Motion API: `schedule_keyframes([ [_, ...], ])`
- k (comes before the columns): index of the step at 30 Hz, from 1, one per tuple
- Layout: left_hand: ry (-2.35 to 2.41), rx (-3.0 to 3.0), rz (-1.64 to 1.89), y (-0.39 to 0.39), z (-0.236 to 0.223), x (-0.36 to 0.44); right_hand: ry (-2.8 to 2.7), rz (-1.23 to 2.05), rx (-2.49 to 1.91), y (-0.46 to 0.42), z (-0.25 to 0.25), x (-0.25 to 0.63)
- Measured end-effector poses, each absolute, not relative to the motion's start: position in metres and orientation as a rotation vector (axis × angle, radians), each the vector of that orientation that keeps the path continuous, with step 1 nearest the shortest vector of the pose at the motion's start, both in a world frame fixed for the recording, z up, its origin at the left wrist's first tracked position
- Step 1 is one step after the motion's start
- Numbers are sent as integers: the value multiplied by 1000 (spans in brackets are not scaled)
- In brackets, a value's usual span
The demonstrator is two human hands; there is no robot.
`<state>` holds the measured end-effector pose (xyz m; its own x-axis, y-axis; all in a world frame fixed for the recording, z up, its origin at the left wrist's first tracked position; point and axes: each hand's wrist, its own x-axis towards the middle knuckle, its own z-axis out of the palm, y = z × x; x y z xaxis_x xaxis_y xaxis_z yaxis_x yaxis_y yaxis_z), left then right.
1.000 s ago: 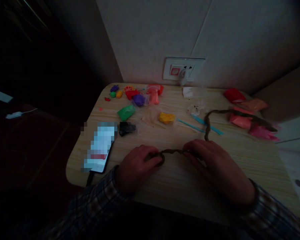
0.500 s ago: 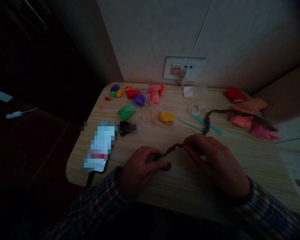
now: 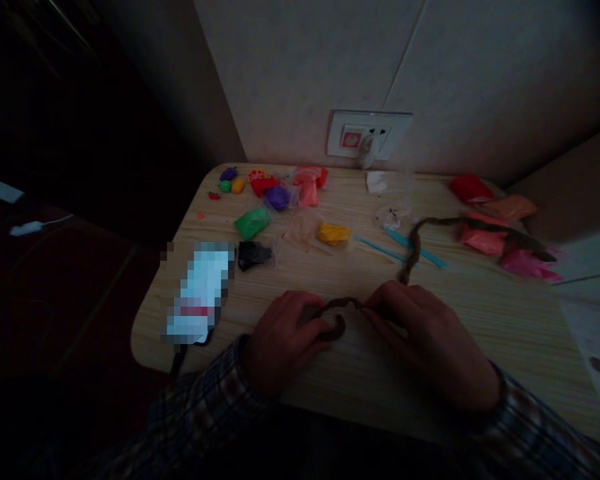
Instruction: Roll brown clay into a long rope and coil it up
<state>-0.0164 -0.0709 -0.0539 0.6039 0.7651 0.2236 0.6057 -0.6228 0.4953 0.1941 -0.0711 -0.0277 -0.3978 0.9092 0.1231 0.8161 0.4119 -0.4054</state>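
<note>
A long, thin brown clay rope (image 3: pixel 415 250) winds from the right side of the table down to my hands. Its far end lies over the pink clay packets. My left hand (image 3: pixel 283 340) is closed on the near part of the rope, and a curled end pokes out below the fingertips. My right hand (image 3: pixel 430 333) pinches the rope a short way to the right. Between both hands a slim, uneven stretch of it arches a little. The rope under my right palm is hidden.
A light wooden table (image 3: pixel 360 380) holds a phone (image 3: pixel 200 293) at left, several bagged clay packets such as green (image 3: pixel 251 223), black (image 3: pixel 254 255) and yellow (image 3: pixel 334 233), blue tools (image 3: pixel 420 250), and small fruit shapes (image 3: pixel 225 187) at the back left. A wall socket (image 3: pixel 369 135) is behind.
My right hand has moved slightly down and left, nearer my left hand. The rope between them now bows more, and its curled end shows more below my left fingers.
</note>
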Motion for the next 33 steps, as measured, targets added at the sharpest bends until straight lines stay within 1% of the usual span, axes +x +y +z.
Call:
schedule_keyframes([
  [10, 1082, 2469, 564, -70, -53, -13, -2415, 357, -1479, -76, -27, 194],
  [17, 1094, 2172, 683, -59, -47, -13, -2442, 327, -1459, -76, -27, 195],
  [26, 1008, 2270, 420, -36, -46, 2, -2456, 296, -1430, -76, -25, 194],
  [33, 1059, 2344, 397, -41, -48, 3, -2393, 266, -1406, -79, -25, 197],
])
